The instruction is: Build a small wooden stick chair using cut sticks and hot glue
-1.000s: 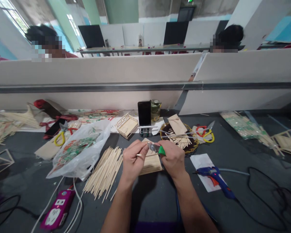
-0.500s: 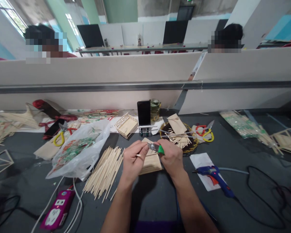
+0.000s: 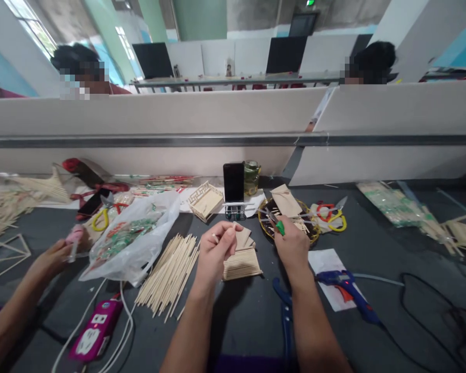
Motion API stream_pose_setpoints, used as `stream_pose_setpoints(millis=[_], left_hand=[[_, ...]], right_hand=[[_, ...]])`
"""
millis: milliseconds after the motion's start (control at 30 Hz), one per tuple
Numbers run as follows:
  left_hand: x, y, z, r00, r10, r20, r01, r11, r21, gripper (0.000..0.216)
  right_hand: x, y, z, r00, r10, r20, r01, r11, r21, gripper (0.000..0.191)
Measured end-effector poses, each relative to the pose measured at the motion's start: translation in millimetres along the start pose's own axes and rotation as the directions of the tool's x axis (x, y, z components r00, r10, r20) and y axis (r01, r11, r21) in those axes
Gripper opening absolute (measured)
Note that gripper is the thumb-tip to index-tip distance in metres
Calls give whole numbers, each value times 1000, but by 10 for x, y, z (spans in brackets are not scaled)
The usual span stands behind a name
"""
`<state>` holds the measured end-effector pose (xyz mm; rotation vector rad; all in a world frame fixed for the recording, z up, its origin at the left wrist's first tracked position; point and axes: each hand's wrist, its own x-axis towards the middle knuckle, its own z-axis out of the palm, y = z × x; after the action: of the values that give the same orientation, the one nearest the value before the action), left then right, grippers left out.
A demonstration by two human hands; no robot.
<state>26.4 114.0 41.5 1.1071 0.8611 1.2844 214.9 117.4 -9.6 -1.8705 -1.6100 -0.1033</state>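
My left hand (image 3: 217, 246) is closed on a thin wooden stick (image 3: 215, 238), whose pale end pokes out between the fingers. In my right hand (image 3: 293, 246) is a utility knife (image 3: 280, 227) with a green body, its metal blade pointing up and left over the dark, yellow-rimmed basket (image 3: 261, 226). Below and between my hands lies a panel of sticks (image 3: 241, 264) laid side by side, with flat wooden pieces (image 3: 244, 238) behind it. A loose pile of wooden sticks (image 3: 169, 277) spreads left of my left hand.
A co-worker's hand (image 3: 58, 256) reaches in from the left beside a plastic bag (image 3: 140, 233). On the right, a blue glue gun (image 3: 347, 285) lies on white paper. A phone (image 3: 233, 182) stands before a jar (image 3: 251, 177). Blue-handled pliers (image 3: 286, 316) lie near my right forearm.
My right hand has moved right with the knife, away from the stick in my left hand, to the basket's front. A co-worker's hand has come in at the left.
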Motion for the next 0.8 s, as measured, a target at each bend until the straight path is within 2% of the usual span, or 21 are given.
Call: stream_pose_setpoints(millis=[133, 233, 367, 567, 800], left_hand=[[15, -22, -25, 1000, -3, -28, 2, 1000, -27, 29], [17, -44, -51, 1000, -8, 1, 8, 1000, -9, 28], [22, -79, -81, 999, 46, 26, -47, 998, 48, 25], [10, -79, -103, 990, 122, 67, -133, 970, 201, 24], [-10, -16, -88, 982, 163, 92, -184, 932, 311, 25]], right_hand=[[-21, -112, -52, 994, -104, -27, 105, 991, 85, 20], [-46, -215, -118, 975, -212, -59, 218, 966, 141, 22], [-84, -365, -212, 948, -313, -58, 318, 936, 149, 23], [-100, -452, -254, 931, -360, -55, 364, 922, 133, 25], [-95, -437, -261, 933, -357, -50, 360, 926, 110, 24]])
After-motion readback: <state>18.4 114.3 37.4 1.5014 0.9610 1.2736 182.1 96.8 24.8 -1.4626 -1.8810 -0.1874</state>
